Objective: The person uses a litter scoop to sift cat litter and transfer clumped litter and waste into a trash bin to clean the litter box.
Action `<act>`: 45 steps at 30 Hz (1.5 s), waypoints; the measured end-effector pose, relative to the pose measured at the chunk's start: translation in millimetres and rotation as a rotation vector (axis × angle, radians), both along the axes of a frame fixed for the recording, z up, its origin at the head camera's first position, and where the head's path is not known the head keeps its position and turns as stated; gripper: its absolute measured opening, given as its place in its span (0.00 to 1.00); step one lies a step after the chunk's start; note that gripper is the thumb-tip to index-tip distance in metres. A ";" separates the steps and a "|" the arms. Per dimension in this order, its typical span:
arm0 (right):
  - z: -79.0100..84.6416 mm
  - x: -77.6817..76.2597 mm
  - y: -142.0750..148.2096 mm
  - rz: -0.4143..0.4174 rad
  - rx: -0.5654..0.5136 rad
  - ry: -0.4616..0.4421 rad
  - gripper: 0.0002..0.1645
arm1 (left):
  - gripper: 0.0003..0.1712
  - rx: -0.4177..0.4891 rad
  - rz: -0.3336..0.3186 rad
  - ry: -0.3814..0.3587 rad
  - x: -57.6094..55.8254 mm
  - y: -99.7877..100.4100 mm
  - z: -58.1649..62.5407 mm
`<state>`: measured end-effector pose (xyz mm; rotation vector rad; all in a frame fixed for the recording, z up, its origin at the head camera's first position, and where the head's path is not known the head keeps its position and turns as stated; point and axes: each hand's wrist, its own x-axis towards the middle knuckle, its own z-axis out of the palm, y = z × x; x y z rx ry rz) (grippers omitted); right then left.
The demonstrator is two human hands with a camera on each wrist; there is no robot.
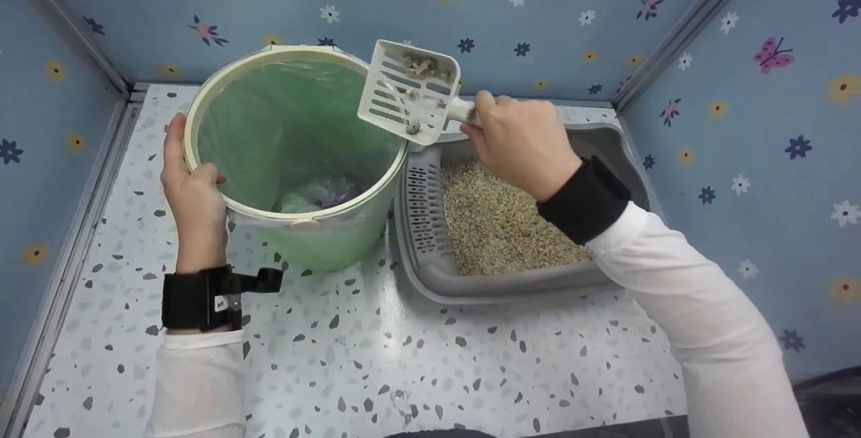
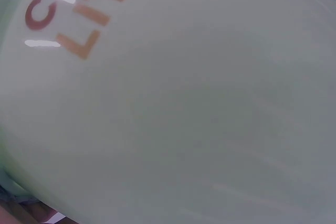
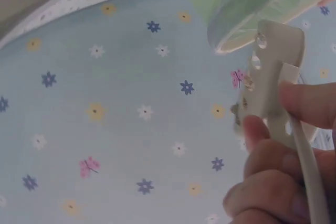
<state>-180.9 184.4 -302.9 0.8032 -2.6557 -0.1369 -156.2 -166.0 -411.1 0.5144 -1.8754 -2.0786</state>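
Note:
In the head view, my right hand (image 1: 521,142) grips the handle of a white slotted litter scoop (image 1: 439,115). Several small clumps of litter (image 1: 422,66) lie on the scoop's blade, which is over the right edge of a green trash bin (image 1: 329,246). My left hand (image 1: 195,199) holds the bin's cream rim at its left side, thumb at the rim and fingers along the outside. The right wrist view shows the scoop (image 3: 273,66) from its side, with the right hand (image 3: 278,177) curled round the handle. Bin wall (image 2: 173,103) fills most of the left wrist view.
Right of the bin stands a grey litter box (image 1: 430,270) holding tan granular litter (image 1: 511,229). A clear bag (image 1: 282,108) lines the bin, with crumpled plastic (image 1: 319,192) at the bottom. Flowered panels (image 1: 471,14) surround the speckled tabletop (image 1: 336,357).

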 end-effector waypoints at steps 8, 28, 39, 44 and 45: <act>-13.7 -4.0 -25.6 0.182 0.202 0.408 0.19 | 0.50 -0.001 0.001 0.018 0.9 0.6 -1.6; -10.5 -1.2 -11.6 0.322 -0.089 0.570 0.11 | 0.51 -0.020 0.007 0.003 -0.1 -0.6 -0.3; -22.4 -6.8 43.2 0.169 -0.178 0.386 0.07 | 0.50 0.009 0.001 0.036 0.3 -0.6 -2.9; -29.7 -8.3 69.2 0.085 -0.169 0.302 0.08 | 0.50 0.026 -0.004 0.039 0.1 -0.2 -2.3; -31.9 -8.6 74.1 0.070 -0.177 0.286 0.08 | 0.50 0.028 -0.005 0.036 0.1 -0.3 -2.3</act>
